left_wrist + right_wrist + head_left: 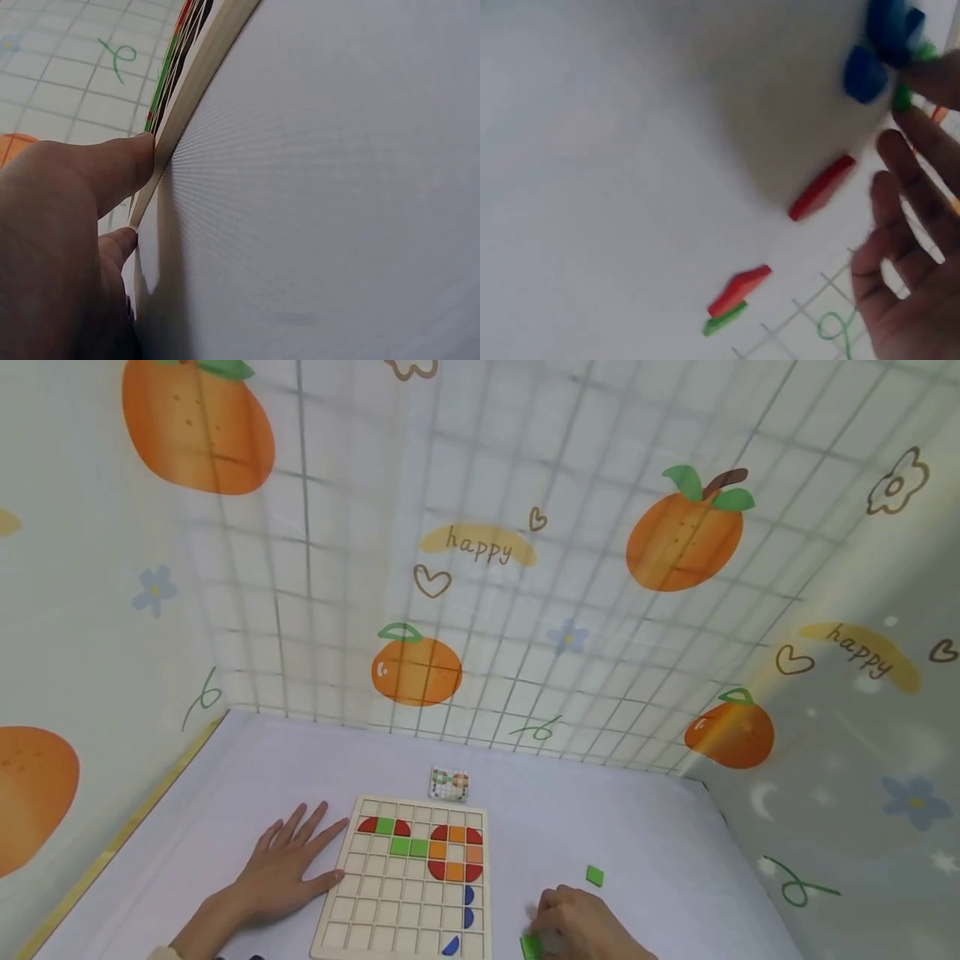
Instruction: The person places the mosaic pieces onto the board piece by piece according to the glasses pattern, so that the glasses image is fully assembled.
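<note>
My left hand (283, 868) lies on the table with its fingers spread. Its thumb and index fingertip meet the left edge of the wooden grid board (360, 888); the left wrist view shows the thumb (124, 169) against the board's side. Red, orange, green and blue pieces fill some cells, including a blue piece (452, 946) lying askew near the bottom. Right of the board, my right hand (577, 920) pinches a green square piece (531, 947) between thumb and index finger. In the right wrist view the other fingers are loosely bent, and the green piece (902, 97) shows between the fingertips.
A small pattern card (449, 783) lies behind the board. Another green square (595, 876) is beyond my right hand. The right wrist view shows loose blue pieces (865, 75) and red pieces (822, 188) on the table. A printed curtain (495, 610) hangs behind.
</note>
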### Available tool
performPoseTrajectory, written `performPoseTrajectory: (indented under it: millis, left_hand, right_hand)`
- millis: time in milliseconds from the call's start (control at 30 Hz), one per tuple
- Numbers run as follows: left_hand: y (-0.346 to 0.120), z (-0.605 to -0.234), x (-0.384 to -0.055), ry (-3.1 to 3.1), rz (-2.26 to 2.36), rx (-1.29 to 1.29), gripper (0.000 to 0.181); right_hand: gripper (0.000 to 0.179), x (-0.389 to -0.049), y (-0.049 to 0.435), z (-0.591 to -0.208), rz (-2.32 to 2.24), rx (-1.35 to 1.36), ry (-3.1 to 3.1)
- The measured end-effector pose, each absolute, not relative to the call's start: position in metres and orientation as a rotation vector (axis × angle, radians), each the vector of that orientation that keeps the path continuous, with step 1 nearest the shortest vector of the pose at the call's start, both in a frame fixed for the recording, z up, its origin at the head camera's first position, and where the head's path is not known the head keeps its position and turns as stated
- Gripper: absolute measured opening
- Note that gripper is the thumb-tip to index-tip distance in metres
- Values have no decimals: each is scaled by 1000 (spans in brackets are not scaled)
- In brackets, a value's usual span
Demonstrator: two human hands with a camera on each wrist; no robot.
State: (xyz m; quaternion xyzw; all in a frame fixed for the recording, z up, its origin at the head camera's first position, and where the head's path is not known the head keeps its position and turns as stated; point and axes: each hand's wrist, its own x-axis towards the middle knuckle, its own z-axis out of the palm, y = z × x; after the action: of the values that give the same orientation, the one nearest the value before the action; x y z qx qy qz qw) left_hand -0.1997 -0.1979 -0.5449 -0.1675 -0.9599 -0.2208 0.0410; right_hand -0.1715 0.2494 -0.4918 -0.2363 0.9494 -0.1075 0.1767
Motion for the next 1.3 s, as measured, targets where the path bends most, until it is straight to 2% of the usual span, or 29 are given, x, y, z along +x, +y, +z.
performPoseTrajectory:
  millis: [267, 533, 833, 1033, 1300]
  left_hand:
    - [-197, -543, -200, -2941, -644, -510, 74]
    - [-198, -541, -199, -2938, -649, -502, 74]
    - [-198, -548, -199, -2840, -722, -547, 70]
    - [-200, -551, -200, -2848, -712, -560, 69]
    - [-201, -552, -201, -2819, -707, -572, 68]
  right_hand:
    - [26, -185, 236, -492, -370, -663, 2776]
    - [21, -221, 193, -477, -425, -1064, 2865]
    - [19, -257, 115, -480, -380, -1462, 2883]
    - [19, -264, 62, -483, -84, -1403, 3021]
    - [12, -262, 15, -494, 57, -1107, 3010]
